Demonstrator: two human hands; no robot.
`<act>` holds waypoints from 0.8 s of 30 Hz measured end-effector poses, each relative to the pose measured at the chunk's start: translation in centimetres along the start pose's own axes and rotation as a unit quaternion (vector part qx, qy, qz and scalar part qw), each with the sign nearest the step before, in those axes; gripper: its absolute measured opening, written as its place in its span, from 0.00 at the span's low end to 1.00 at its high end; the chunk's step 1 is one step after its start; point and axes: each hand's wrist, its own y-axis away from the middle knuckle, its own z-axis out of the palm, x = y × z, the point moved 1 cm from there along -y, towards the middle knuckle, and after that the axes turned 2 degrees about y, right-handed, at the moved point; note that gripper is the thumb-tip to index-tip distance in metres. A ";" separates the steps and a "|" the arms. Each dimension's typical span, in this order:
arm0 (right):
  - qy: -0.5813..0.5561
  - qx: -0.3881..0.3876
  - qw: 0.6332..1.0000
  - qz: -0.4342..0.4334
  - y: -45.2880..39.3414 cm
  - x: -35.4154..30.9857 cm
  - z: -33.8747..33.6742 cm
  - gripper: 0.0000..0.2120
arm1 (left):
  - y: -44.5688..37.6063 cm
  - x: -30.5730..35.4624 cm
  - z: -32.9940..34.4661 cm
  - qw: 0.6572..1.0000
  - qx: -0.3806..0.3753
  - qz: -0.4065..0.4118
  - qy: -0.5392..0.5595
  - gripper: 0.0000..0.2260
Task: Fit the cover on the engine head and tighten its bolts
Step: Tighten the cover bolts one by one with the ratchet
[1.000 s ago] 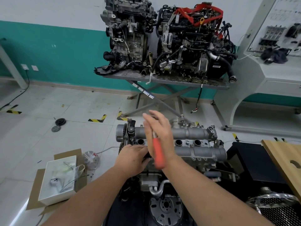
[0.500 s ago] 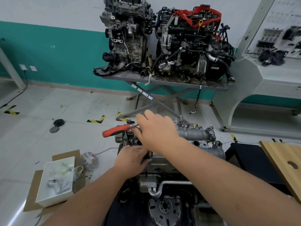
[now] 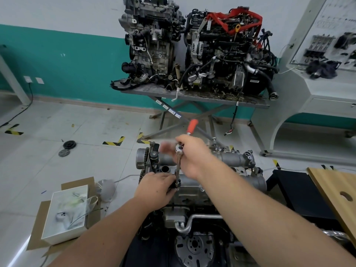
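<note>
1. Cover (image 3: 221, 170) is already seated on the engine head (image 3: 192, 193), silver casting running left to right across the top of the engine. It sits flat as far as I can see. Fitting step looks done.
2. Bolt work is in progress. Ratchet (image 3: 187, 139) with orange handle pointing up and away, its long extension (image 3: 178, 170) dropping down to a bolt spot at the near left edge of the cover.
3. Right hand (image 3: 192, 157), grip: wrapped round the ratchet head end; its fingers are motion-blurred, so exact hold is unclear. Blur suggests it is mid-swing.
4. Left hand (image 3: 156, 187), grip: curled round the bottom of the extension, at the socket, steadying it on the bolt. The bolt itself is hidden under the socket and fingers.
5. Left to do, my read: several small fastener heads show along the near edge and far right of the cover; cannot tell from here which are tight. Assume the current bolt is one of the first on the left end, with the rest of the row toward the right to go.
6. Open round holes (image 3: 165, 169) along the cover's middle are uncovered; not part of this job as worded.
7. Surroundings: two other engines on a worktop (image 3: 192, 97) by the wall, white box (image 3: 65, 212) on cardboard on the floor at left.
</note>
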 end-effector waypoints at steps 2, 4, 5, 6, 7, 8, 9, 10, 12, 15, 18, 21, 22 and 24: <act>-0.155 0.052 0.985 -0.054 -0.6 1.1 -0.6 0.05 | 0.0 -0.1 0.1 1.000 -0.013 -0.002 -0.014 0.11; -0.202 0.097 0.970 -0.097 -0.8 1.6 -1.1 0.03 | 0.1 -0.2 0.3 0.999 -0.025 -0.007 -0.019 0.13; -0.191 0.111 0.969 -0.108 -0.8 1.8 -1.4 0.03 | 0.1 -0.2 0.3 0.999 -0.031 -0.009 -0.018 0.13; -0.169 0.120 0.971 -0.116 -0.7 1.9 -1.6 0.02 | 0.1 -0.2 0.3 0.999 -0.034 -0.009 -0.016 0.13; -0.153 0.122 0.973 -0.121 -0.6 1.9 -1.7 0.01 | 0.1 -0.1 0.3 0.999 -0.036 -0.009 -0.013 0.13; -0.150 0.120 0.974 -0.121 -0.5 1.9 -1.7 0.02 | 0.1 -0.1 0.3 0.999 -0.036 -0.009 -0.013 0.13; -0.159 0.116 0.973 -0.120 -0.4 1.9 -1.8 0.02 | 0.1 -0.1 0.3 0.999 -0.037 -0.009 -0.012 0.13; -0.172 0.109 0.972 -0.121 -0.2 1.8 -1.8 0.03 | 0.1 -0.2 0.3 0.999 -0.037 -0.008 -0.011 0.13; -0.178 0.087 0.971 -0.131 0.1 1.9 -1.9 0.06 | 0.1 -0.2 0.4 0.999 -0.034 -0.006 -0.010 0.13; -0.151 0.066 0.972 -0.166 0.4 2.7 -1.9 0.09 | 0.1 -0.3 0.5 0.999 -0.037 -0.006 -0.004 0.11; -0.047 0.106 0.970 -0.213 0.6 4.0 -1.5 0.07 | 0.1 -0.3 0.7 1.000 -0.026 -0.010 0.007 0.09; 0.142 0.121 0.923 -0.336 0.9 5.1 -1.2 0.09 | 0.0 -0.2 0.5 0.999 0.016 -0.001 0.039 0.06; 0.198 0.109 0.885 -0.407 0.8 5.3 -1.4 0.10 | -0.2 -0.1 0.3 0.999 0.030 0.003 0.040 0.08; 0.345 0.094 0.767 -0.533 0.3 5.5 -2.3 0.12 | -0.3 0.0 0.3 0.999 0.030 -0.006 0.038 0.09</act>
